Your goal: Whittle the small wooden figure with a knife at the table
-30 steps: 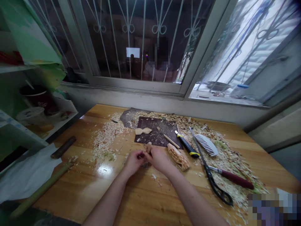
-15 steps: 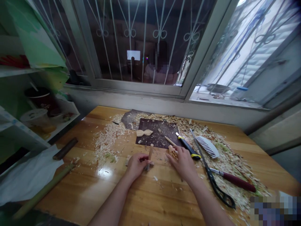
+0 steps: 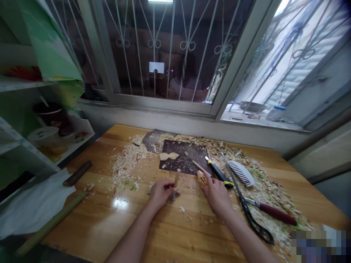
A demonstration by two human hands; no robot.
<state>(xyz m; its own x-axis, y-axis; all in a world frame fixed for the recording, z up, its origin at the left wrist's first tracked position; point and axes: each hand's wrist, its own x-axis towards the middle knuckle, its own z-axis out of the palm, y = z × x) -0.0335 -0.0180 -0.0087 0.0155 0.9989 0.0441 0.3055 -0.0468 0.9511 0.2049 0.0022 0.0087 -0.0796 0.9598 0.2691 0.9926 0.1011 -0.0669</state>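
My left hand (image 3: pixel 162 193) is closed in a pinch at the lower part of a short round wooden stick (image 3: pixel 177 178), which stands nearly upright on the table. Small greyish pieces around its base are partly hidden by my fingers. To the right, my right hand (image 3: pixel 216 191) has its fingers over a small carved wooden piece (image 3: pixel 201 178) with a textured, light-brown surface. Just beyond those fingers lies a pencil-like stick (image 3: pixel 199 166). A pale wooden carving (image 3: pixel 169 156) with a narrow waist rests on a dark mat (image 3: pixel 175 167).
Wood shavings (image 3: pixel 124 162) cover much of the table's (image 3: pixel 175 233) back and sides. At right lie a yellow-black utility knife (image 3: pixel 218 172), a white comb (image 3: pixel 241 172), a black-handled saw (image 3: pixel 248 213) and a red-handled tool (image 3: pixel 278 213). A dark stick (image 3: pixel 78 173) and a long greenish stick (image 3: pixel 55 223) lie left.
My right hand has shifted slightly right and its fingers lie flatter over the carved wooden piece. My left hand keeps its pinch on the stick. The camera view has tilted slightly.
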